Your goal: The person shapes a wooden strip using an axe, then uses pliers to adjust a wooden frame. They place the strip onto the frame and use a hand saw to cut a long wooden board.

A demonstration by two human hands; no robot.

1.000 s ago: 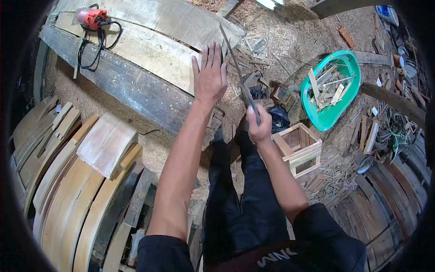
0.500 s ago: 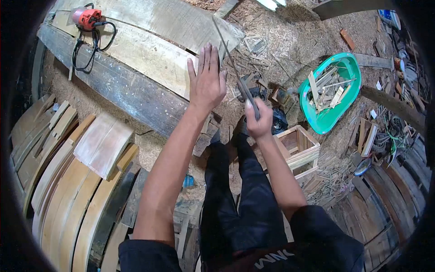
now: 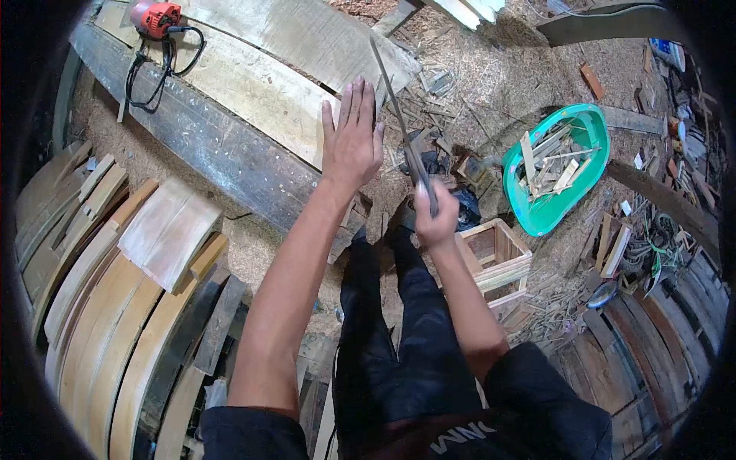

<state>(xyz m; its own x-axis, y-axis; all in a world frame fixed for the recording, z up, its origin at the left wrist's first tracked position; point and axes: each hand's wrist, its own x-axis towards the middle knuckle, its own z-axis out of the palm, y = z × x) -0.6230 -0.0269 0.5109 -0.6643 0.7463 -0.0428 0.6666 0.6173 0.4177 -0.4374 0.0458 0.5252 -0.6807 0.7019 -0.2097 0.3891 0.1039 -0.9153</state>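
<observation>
My left hand (image 3: 353, 138) lies flat with fingers stretched on the end of a pale wooden board (image 3: 264, 88), which rests on a darker, worn plank (image 3: 207, 149). Just right of it, my right hand (image 3: 437, 211) is wrapped round the handle of a hand saw (image 3: 399, 115). The saw's blade is seen nearly edge-on and points up and away, beside the board's end. A wider grey board (image 3: 307, 38) lies behind the pale one. Whether the teeth touch wood cannot be made out.
A red power tool (image 3: 157, 18) with a black cable sits at the back left. On the right are a green tub (image 3: 567, 207) of wood scraps and a small wooden frame (image 3: 502, 268). Curved boards (image 3: 115, 307) are stacked at the left.
The view has shifted slightly. My right hand and the saw sit a little lower and nearer to me; my left hand stays flat on the board.
</observation>
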